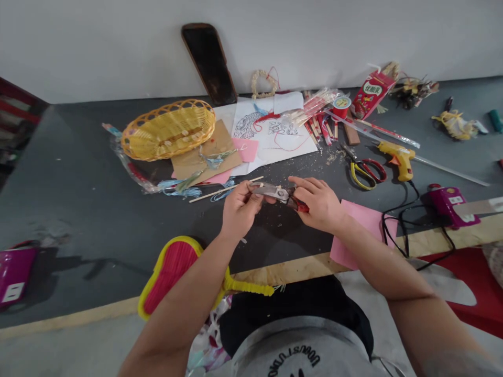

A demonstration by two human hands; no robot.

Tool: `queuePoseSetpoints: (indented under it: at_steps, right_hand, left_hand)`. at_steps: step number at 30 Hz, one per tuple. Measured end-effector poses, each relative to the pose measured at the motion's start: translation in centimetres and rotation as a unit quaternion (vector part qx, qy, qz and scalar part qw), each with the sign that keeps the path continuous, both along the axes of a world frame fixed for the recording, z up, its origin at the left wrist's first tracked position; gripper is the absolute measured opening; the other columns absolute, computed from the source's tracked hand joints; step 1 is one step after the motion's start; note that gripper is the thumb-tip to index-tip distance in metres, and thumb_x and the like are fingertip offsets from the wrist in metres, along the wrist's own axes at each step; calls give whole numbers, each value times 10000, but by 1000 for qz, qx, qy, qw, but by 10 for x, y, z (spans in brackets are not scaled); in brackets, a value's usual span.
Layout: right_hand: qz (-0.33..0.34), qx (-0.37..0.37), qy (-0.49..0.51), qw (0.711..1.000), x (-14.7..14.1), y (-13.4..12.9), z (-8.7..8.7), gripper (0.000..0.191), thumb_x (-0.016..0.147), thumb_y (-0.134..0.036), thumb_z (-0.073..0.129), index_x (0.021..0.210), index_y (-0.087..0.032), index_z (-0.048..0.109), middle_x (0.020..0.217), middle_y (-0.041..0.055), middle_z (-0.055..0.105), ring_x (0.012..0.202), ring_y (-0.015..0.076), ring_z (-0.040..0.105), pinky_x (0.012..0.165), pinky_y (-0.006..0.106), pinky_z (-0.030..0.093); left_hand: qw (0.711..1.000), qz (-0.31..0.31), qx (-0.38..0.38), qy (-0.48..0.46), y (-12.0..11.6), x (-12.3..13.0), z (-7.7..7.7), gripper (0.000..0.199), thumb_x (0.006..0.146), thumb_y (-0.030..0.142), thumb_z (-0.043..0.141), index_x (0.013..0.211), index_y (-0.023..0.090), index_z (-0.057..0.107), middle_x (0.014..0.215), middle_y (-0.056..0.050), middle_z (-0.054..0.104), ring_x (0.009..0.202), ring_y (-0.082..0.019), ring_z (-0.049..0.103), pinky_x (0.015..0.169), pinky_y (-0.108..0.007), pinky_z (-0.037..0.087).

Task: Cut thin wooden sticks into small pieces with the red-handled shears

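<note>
My right hand (pixel 316 201) is closed around the red handles of a pair of metal-jawed pliers or cutters (pixel 280 193), held above the table. The jaws point left, to the fingertips of my left hand (pixel 241 207). Those fingers are pinched together at the jaw tips; what they hold is too small or hidden to name. A tiny pale bit shows at the jaws. Behind my left hand runs a thin pale stick (pixel 208 196); whether the hand touches it I cannot tell. Under my left forearm lies a pink fan-like piece with a yellow fuzzy edge (pixel 173 267).
A yellow wicker basket (pixel 168 131) and blue tassels (pixel 181 188) lie at left. Behind are printed paper (pixel 283 149) and a leaning phone (pixel 208 63). Scissors (pixel 363 173), a yellow glue gun (pixel 398 158), its black cord, a purple box (pixel 451 204) and pink paper (pixel 363 225) are at right.
</note>
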State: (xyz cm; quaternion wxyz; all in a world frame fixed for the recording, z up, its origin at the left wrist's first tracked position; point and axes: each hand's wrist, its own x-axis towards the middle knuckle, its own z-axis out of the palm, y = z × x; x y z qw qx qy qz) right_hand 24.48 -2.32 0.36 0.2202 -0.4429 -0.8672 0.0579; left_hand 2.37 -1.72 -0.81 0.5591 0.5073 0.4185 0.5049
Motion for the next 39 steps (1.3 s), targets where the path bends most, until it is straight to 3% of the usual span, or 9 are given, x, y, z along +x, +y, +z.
queuePoseSetpoints:
  at_steps: [5, 10, 16, 20, 26, 30, 35, 39]
  right_hand:
    - [12, 15, -13, 1000, -1, -1, 1, 193, 774, -133, 596, 941, -226, 566, 1458, 123, 576, 1171, 316, 592, 965, 486, 433]
    - [7, -23, 15, 1000, -1, 0, -3, 248, 755, -165, 620, 988, -228, 562, 1425, 133, 591, 1176, 320, 589, 966, 481, 458]
    - [-10, -54, 26, 998, -1, 1, -4, 675, 734, -185, 611, 1390, -167, 453, 1316, 157, 631, 1154, 323, 589, 1002, 493, 456]
    - [-23, -68, -10, 997, -4, -1, 1, 612, 712, -187, 605, 1321, -167, 550, 1189, 143, 660, 1072, 319, 587, 966, 476, 459]
    - [-34, -96, -28, 994, -7, -4, 4, 546, 699, -177, 570, 1244, -147, 593, 1116, 142, 661, 1011, 303, 585, 926, 447, 462]
    - [-47, -92, -39, 994, -8, -4, 6, 566, 706, -189, 584, 1270, -148, 588, 1155, 149, 661, 1052, 313, 579, 927, 447, 442]
    - [-63, -64, -50, 995, -8, -4, 6, 620, 735, -187, 585, 1353, -171, 549, 1267, 142, 648, 1117, 313, 565, 953, 464, 397]
    - [-39, -61, -52, 996, -6, -4, 7, 654, 763, -199, 573, 1413, -165, 502, 1335, 138, 623, 1174, 315, 543, 992, 481, 375]
  left_hand:
    - [1000, -2, 9, 17, 0, -1, 3, 231, 892, 400, 681, 845, 176, 649, 696, -28, 709, 461, -74, 411, 441, -208, 303]
    - [997, -27, 5, 68, -2, -2, 4, 147, 864, 288, 684, 796, 158, 690, 675, -31, 696, 472, -76, 405, 455, -227, 279]
    - [997, -34, 0, 68, -4, 2, 16, 113, 831, 249, 682, 762, 160, 670, 644, -29, 696, 469, -84, 416, 463, -232, 288]
    - [995, -35, 15, 87, -5, 2, 20, 154, 845, 267, 680, 738, 157, 689, 631, -19, 648, 477, -80, 410, 468, -236, 279]
    - [996, -45, 20, 70, -5, -1, 7, 285, 919, 378, 634, 759, 157, 716, 621, -14, 589, 470, -78, 392, 452, -246, 269]
    - [998, -18, 21, 49, -3, 2, 4, 210, 878, 365, 686, 799, 170, 686, 631, 0, 602, 470, -76, 420, 452, -228, 307]
    - [996, 42, 19, 71, -4, 5, 10, 82, 797, 228, 715, 764, 176, 661, 551, 36, 560, 464, -76, 463, 470, -208, 343]
    - [997, 13, 4, 80, -7, 3, 12, 55, 796, 183, 663, 756, 160, 692, 636, -12, 671, 449, -60, 409, 435, -209, 274]
